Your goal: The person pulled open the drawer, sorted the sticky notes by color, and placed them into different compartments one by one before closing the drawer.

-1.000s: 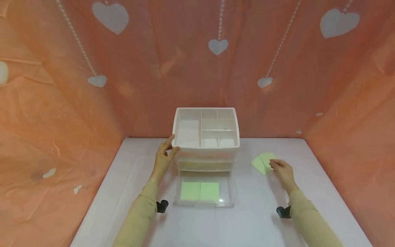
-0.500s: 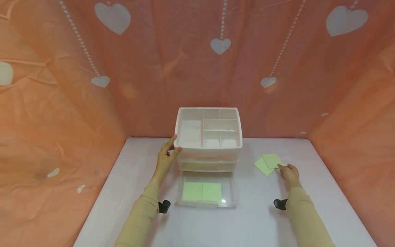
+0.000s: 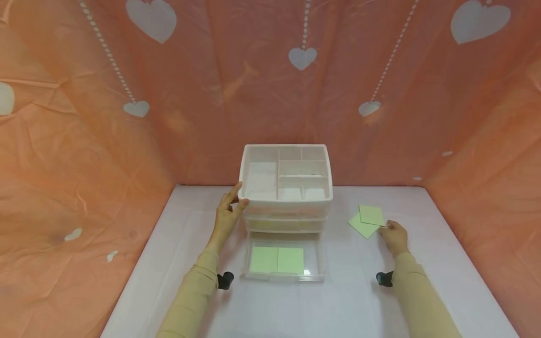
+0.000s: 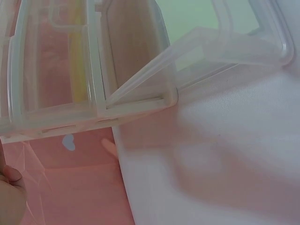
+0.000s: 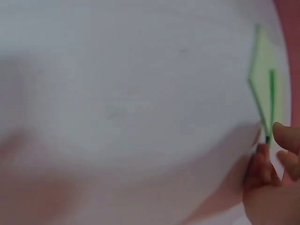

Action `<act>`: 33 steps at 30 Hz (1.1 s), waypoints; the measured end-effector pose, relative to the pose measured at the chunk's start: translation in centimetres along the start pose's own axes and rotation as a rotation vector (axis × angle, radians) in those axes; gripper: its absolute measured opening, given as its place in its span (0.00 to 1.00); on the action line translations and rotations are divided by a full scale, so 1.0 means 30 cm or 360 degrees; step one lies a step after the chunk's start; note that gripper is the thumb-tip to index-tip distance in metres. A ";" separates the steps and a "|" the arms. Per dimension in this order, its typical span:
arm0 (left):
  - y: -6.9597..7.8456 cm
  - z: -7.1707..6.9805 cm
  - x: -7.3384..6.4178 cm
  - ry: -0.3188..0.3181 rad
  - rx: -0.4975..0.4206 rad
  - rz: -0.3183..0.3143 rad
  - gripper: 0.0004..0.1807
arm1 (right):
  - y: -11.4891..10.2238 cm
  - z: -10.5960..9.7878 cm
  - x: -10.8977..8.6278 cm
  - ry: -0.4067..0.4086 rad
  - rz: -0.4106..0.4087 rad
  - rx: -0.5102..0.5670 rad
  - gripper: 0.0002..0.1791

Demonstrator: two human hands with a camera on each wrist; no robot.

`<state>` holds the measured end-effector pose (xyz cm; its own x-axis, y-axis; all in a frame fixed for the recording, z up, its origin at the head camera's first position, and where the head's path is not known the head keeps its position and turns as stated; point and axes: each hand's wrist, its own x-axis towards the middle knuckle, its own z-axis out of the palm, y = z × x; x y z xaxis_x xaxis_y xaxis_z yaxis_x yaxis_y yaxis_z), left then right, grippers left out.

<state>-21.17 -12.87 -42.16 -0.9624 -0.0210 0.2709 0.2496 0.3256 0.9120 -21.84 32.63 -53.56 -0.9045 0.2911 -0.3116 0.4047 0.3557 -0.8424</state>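
Note:
A white plastic drawer organizer point(image 3: 285, 202) stands at the table's middle, with its clear bottom drawer point(image 3: 314, 258) pulled out. Two pale green sticky note pads point(image 3: 290, 261) lie side by side in that drawer. My left hand point(image 3: 226, 218) holds the organizer's front left corner, thumb at the front and fingers along the side. To the right, one green sticky note pad point(image 3: 372, 215) overlaps a lower pad point(image 3: 362, 228) on the table. My right hand point(image 3: 395, 237) pinches the upper pad's near right corner between thumb and fingers; the right wrist view shows the pads edge-on beside the fingertips point(image 5: 283, 136).
The organizer's top tray point(image 3: 259, 180) is split into several compartments. Something yellow point(image 4: 78, 61) shows through the shut drawer above the pulled-out one. An orange curtain point(image 3: 270, 103) with white hearts closes off the back and sides of the white table point(image 3: 270, 310).
My right hand has shifted from over the upper pad to its near right corner. That pad has turned slightly on the lower one. My left hand stays at the organizer.

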 end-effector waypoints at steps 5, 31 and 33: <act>0.007 -0.002 -0.001 -0.0003 0.0015 -0.0009 0.29 | 0.008 0.021 -0.006 -0.0066 -0.0347 -0.0694 0.30; -0.116 0.020 0.044 0.0026 -0.0018 0.0049 0.29 | 0.002 0.042 -0.029 -0.0084 -0.0123 -0.0600 0.35; -0.116 0.020 0.039 0.0027 -0.0029 0.0048 0.29 | 0.001 0.040 -0.026 -0.0105 -0.0072 -0.0511 0.36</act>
<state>-23.22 -13.46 -45.19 -0.9524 -0.0274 0.3037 0.2808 0.3092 0.9086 -21.28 31.35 -53.88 -0.9251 0.2141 -0.3137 0.3761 0.6318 -0.6778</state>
